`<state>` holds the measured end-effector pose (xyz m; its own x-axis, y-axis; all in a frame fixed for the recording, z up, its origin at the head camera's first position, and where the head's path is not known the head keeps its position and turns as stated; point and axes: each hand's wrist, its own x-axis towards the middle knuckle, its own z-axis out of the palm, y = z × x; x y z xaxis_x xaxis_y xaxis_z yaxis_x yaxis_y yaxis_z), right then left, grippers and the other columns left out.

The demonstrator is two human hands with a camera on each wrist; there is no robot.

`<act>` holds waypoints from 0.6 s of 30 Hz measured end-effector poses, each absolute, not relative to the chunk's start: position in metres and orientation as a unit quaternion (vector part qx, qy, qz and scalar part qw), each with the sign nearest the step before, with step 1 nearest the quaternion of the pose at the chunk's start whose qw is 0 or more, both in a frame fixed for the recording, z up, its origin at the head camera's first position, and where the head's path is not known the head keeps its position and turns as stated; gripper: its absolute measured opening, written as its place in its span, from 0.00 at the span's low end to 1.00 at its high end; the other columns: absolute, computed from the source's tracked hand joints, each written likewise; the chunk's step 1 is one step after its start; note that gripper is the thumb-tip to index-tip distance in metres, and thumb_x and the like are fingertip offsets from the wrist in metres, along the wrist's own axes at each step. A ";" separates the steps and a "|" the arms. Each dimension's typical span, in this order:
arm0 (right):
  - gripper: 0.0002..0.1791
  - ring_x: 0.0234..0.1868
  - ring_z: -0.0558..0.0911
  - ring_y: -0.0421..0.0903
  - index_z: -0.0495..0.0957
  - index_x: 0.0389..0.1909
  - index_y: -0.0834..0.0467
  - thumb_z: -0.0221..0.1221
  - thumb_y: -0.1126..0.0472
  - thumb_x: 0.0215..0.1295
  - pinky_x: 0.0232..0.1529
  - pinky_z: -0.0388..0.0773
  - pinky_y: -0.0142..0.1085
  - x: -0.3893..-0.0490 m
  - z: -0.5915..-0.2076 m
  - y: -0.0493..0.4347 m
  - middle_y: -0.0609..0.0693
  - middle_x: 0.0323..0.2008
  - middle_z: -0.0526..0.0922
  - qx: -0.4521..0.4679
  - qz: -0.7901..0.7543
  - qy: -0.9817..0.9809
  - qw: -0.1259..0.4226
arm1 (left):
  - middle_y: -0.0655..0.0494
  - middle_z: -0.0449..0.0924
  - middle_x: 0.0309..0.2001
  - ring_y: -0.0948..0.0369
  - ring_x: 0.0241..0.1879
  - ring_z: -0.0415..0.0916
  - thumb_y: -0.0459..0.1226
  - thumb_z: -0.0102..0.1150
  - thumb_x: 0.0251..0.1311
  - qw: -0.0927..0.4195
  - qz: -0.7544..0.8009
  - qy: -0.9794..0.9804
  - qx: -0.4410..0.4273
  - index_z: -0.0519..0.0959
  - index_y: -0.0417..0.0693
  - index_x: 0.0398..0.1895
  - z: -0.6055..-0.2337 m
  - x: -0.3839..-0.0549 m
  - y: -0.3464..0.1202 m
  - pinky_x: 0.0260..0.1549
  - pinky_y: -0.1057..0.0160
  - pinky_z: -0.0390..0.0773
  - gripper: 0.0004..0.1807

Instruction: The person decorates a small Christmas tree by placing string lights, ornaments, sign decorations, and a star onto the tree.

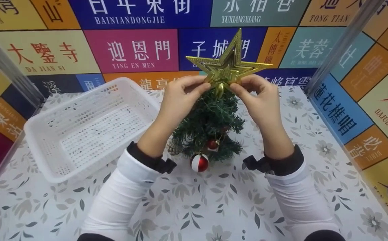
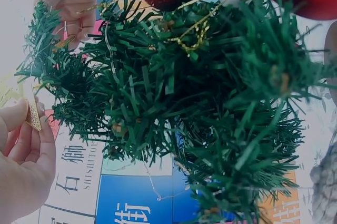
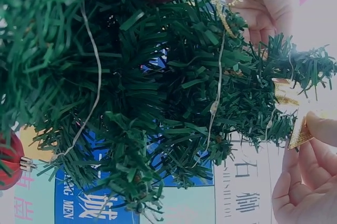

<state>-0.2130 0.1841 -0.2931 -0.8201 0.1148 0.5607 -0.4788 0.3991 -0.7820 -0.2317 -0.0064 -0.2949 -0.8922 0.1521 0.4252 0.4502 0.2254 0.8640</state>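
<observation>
A gold star tree topper stands upright over the tip of a small green artificial Christmas tree. My left hand pinches one lower point of the star between thumb and fingers. On the opposite side, my right hand pinches the other lower point. Both wrist views show thumbs and fingers on the star's gold edges. Whether the star's base sits on the treetop is hard to tell. Low on the tree hang a red-and-white ball and a red ball.
To the left stands a white perforated plastic basket. A pine cone is at the tree's lower left. Thin light wire runs through the branches. A flower-patterned cloth covers the table, with colourful lettered panels behind.
</observation>
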 end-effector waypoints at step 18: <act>0.05 0.31 0.78 0.32 0.84 0.32 0.64 0.68 0.67 0.56 0.39 0.74 0.26 -0.209 -0.291 0.184 0.48 0.30 0.84 0.117 0.519 -0.799 0.279 | 0.48 0.84 0.46 0.60 0.47 0.81 0.37 0.65 0.59 0.099 -0.606 -0.764 -0.197 0.82 0.41 0.50 -0.292 -0.227 -0.012 0.49 0.70 0.79 0.16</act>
<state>-0.2088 0.1837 -0.2908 -0.8165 0.1022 0.5682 -0.4777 0.4332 -0.7643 -0.2266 -0.0116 -0.2924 -0.9023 0.1816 0.3909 0.4221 0.1885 0.8867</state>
